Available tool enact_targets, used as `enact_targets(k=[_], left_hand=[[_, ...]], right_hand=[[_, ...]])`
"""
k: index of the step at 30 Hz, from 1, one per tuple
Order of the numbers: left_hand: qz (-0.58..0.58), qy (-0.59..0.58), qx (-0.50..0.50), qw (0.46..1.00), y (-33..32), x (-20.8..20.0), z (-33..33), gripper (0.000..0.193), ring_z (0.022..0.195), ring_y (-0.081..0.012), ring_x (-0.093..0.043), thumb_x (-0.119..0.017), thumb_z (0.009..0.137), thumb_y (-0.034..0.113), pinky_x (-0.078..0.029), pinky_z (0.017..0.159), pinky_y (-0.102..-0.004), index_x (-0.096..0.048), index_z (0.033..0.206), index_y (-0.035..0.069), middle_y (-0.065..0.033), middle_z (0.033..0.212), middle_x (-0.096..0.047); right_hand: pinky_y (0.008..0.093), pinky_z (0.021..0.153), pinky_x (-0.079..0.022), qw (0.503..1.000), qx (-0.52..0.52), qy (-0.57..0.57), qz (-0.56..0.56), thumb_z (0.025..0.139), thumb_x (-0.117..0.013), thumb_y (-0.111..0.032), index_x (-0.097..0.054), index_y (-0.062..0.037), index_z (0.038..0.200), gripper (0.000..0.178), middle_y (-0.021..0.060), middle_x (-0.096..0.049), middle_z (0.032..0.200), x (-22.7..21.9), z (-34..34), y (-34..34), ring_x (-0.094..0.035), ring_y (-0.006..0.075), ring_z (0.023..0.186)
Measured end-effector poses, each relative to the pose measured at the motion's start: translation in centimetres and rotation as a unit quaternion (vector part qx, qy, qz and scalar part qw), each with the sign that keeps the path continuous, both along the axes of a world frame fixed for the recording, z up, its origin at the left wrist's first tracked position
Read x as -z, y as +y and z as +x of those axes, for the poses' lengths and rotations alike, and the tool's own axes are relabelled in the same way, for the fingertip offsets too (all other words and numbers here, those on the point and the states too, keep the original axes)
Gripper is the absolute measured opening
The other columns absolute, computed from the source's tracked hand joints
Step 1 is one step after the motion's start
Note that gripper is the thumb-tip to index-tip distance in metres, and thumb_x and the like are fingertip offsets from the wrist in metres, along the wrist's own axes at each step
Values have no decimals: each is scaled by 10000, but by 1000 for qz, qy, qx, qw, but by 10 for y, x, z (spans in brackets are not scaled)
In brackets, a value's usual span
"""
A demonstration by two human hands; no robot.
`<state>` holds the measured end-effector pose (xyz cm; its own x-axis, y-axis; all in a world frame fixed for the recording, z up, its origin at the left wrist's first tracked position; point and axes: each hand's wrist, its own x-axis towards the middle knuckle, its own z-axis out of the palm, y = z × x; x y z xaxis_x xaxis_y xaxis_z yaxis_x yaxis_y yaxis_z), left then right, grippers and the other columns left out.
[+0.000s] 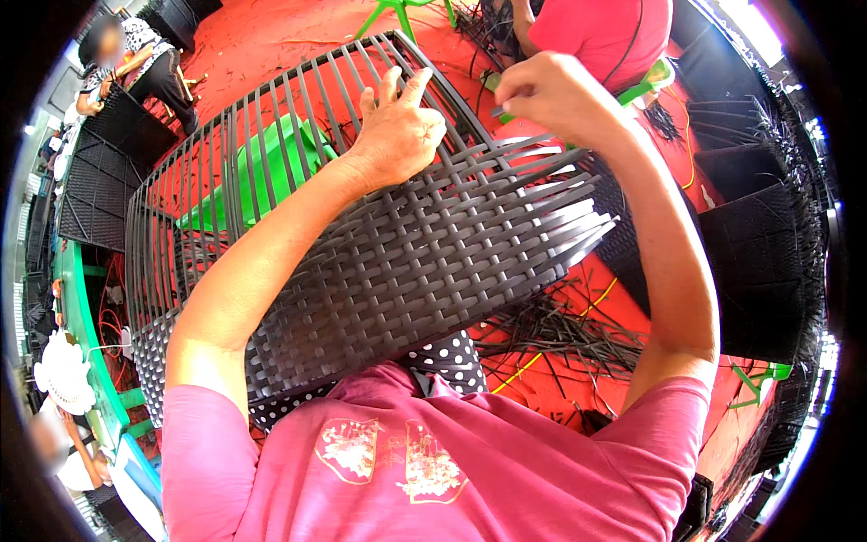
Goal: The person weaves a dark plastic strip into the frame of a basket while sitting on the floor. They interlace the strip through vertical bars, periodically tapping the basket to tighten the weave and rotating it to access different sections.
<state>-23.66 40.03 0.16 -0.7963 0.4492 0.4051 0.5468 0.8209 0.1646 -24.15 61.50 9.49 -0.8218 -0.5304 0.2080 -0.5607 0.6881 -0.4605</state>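
Note:
A large dark-grey wicker panel (388, 262), part of a furniture frame, lies tilted across my lap. Its near part is closely woven from flat plastic strips, while the far part has only bare parallel strips (298, 117) stretched over the frame. My left hand (402, 131) rests at the edge of the weave, its fingers spread over the bare strips. Beyond the panel's right side, my right hand (555, 99) is raised with fingers pinched together. A short dark end of a strip (497, 112) shows at its fingertips. Loose strip ends (578, 230) fan out from the weave's right edge.
Cut strips (578, 334) litter the red floor (271, 36). A green stool (397, 14) stands beyond the frame. A person in a red shirt (601, 41) sits at the far right; another person (149, 59) works far left. Dark woven pieces (754, 271) stand at right, a white fan (63, 372) at left.

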Motion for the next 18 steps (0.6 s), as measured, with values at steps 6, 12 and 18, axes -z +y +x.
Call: enact_targets(k=[6,12,18], left_hand=[[-73,-75,35,994,0,15,-12,226,1345,-435,-95,-512,851,270,-74,1006,-686,-698,904,155,-120,1488,-153],[-29,-134,6,991,4,19,-17,272,1358,-422,-81,-557,812,306,-55,1011,-684,-680,1018,178,-105,1467,-224],[61,-244,-6,968,5,16,-23,824,1370,-358,-115,-644,759,225,-15,1043,-616,-175,1426,105,-19,1082,-652]], right_hand=[[364,646,-474,989,-24,-42,142,684,-534,-55,-654,17,842,211,173,-633,724,51,-34,-17,-613,295,686],[408,666,-477,994,-46,-79,64,630,-559,-2,-649,0,845,233,212,-614,727,60,-30,-38,-618,357,750],[302,578,-461,996,-40,-76,6,695,-545,55,-624,7,935,257,110,-636,686,67,-24,-40,-602,162,624]])
